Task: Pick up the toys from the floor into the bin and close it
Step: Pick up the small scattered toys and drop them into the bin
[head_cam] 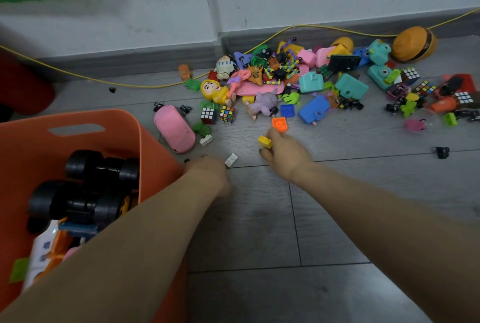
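Hard plastic yellow brick (pixel 265 141) and orange brick (pixel 279 124) pinched in right hand (pixel 283 152), beside floor pile; light, rigid, best held across flat sides. Left hand (pixel 207 172) blurred near white brick (pixel 231 159), grip indeterminate. Bin (pixel 145 138) at left.

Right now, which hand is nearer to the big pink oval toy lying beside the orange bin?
The left hand. It sits just below the pink oval toy, pinching a white brick. The right hand is farther off to its right, holding yellow and orange bricks.
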`<state>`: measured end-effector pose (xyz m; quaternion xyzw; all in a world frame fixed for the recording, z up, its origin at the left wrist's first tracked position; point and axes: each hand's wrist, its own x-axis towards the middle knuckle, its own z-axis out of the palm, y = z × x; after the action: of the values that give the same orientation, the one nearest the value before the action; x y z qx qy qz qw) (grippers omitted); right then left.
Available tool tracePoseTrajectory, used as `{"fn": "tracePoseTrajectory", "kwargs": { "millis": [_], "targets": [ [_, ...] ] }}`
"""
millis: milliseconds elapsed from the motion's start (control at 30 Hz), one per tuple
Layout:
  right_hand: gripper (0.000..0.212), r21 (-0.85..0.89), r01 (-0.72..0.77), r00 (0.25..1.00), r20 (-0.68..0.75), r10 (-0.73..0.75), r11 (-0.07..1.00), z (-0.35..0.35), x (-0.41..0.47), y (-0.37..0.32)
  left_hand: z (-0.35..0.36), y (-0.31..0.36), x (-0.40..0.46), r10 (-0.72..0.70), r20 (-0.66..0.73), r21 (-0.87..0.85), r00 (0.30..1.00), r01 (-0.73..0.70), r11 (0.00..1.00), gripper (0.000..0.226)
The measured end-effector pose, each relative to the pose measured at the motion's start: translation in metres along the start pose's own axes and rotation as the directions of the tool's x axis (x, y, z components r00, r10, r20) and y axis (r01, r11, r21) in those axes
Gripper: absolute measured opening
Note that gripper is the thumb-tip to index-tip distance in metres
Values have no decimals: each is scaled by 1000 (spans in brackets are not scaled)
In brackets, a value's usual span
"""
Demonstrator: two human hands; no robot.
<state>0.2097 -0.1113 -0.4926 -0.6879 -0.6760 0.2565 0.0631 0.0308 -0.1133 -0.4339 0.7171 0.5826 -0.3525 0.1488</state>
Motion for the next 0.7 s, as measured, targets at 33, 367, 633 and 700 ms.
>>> {"fn": "tracePoseTrajectory", "kwargs": {
  "millis": [33,367,633,700],
  "targets": [
    [37,0,-5,1000,4,5,1000,-1,0,-1,2,0,-1,-4,15,5,1000,4,1000,42],
    [26,-99,79,990,122,-67,992,-5,3,-15,28,1,-4,3,-22,97,1000,-1,995,35],
    [18,744,-454,886,317,339,490,-26,0,-9,5,18,1,-5,-309,-155,951,-45,987,33],
    [13,827,-481,861,384,334,290,-34,-1,-2,3,22,4,-2,-304,-144,953,-44,989,37]
  ]
}}
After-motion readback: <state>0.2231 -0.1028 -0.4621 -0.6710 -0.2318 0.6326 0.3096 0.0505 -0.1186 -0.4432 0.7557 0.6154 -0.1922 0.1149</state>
